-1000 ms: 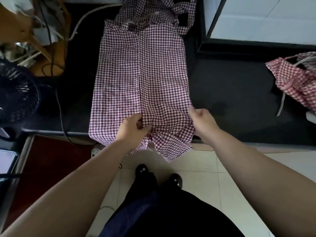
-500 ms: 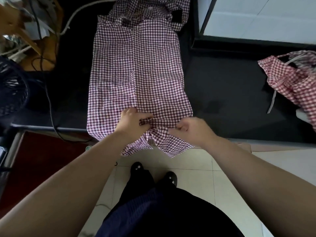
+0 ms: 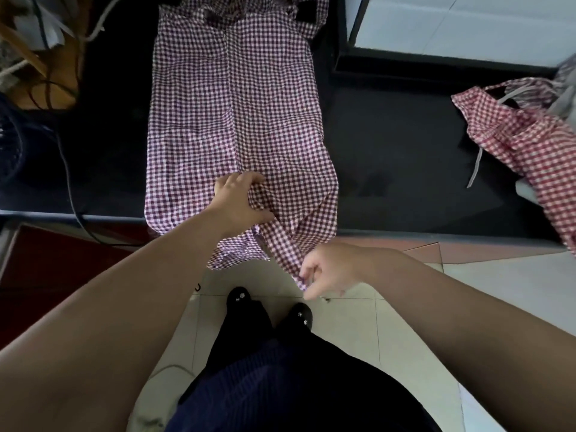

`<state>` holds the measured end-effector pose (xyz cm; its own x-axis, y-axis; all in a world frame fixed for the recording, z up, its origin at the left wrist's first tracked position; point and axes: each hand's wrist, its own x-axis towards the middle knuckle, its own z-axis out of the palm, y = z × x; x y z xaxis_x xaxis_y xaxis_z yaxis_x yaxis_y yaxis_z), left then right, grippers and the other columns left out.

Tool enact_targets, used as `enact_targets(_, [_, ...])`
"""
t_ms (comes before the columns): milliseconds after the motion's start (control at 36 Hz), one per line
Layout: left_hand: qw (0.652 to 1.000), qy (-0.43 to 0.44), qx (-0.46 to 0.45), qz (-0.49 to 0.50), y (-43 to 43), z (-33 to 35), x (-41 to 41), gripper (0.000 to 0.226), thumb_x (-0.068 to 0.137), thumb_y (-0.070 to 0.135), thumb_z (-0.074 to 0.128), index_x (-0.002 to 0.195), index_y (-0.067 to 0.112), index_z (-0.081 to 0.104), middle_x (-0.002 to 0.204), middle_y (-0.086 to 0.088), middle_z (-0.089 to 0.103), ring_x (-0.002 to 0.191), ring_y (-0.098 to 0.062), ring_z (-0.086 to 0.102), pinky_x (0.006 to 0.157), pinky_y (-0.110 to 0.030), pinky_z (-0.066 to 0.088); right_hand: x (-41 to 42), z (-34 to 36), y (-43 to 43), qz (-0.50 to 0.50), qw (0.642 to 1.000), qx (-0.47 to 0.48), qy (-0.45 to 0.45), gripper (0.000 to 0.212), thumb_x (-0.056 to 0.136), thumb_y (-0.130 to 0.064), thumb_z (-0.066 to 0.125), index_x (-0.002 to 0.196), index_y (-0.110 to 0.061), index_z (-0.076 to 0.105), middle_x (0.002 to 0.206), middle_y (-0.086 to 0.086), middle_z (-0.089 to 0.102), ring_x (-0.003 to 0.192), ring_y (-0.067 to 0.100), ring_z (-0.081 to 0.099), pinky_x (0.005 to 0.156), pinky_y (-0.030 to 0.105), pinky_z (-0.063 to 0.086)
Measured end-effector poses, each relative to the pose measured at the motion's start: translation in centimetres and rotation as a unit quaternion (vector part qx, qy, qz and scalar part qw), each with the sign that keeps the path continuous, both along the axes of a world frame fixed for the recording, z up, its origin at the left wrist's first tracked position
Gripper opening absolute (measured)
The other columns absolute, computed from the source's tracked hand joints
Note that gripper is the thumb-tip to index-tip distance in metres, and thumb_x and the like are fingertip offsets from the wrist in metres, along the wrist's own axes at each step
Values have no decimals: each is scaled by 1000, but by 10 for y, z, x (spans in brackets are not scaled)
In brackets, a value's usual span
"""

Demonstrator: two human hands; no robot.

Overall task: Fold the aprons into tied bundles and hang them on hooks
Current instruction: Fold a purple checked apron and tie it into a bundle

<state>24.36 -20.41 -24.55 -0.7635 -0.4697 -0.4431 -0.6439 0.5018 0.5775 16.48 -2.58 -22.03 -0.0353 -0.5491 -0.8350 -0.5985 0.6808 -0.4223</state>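
Note:
A purple-and-white checked apron [image 3: 230,113] lies lengthwise on the black table [image 3: 399,157], its near end hanging over the front edge. My left hand [image 3: 240,201] rests on the apron near that edge, fingers bent and thumb spread, holding the cloth down. My right hand [image 3: 327,269] is below the table edge and pinches the apron's hanging corner [image 3: 296,269] between thumb and fingers, drawing it into a taut strip towards me. The apron's straps are bunched at the far end.
A second, red checked apron [image 3: 523,138] with a white strap [image 3: 475,169] lies crumpled at the table's right. A black fan [image 3: 9,145] and a cable [image 3: 67,169] are on the left. A red mat [image 3: 46,269] and tiled floor [image 3: 405,338] lie below.
My right hand moved from the apron's right edge to the middle, then down and back off the table, pulling the corner with it. My left hand stayed on the cloth and spread out.

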Motion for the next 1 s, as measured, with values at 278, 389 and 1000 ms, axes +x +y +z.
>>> enact_targets(278, [999,25,-35,-22,2,-7,13,77,83,13,70,148,23,30,154,-3,27,142,-21,22,115,-37,22,-40,-32,-6,-371,894,-130,216,37,87,-48,60,84,-12,50,85,1,57,77,19,58,51,24,37])
enact_targets(389, [998,39,-51,1,3,-10,17,59,83,15,70,136,21,45,145,-2,37,135,-21,34,107,-33,32,-42,-33,-15,-309,916,-117,228,23,89,-31,62,90,-8,60,89,1,58,84,23,60,64,25,44])
enact_targets(1000, [999,1,-41,-26,6,-8,9,76,80,36,75,144,27,35,149,-4,29,140,-23,20,114,-41,22,-48,-16,-1,-431,872,-181,144,41,98,-31,47,130,-9,35,111,2,53,98,20,56,86,39,50])
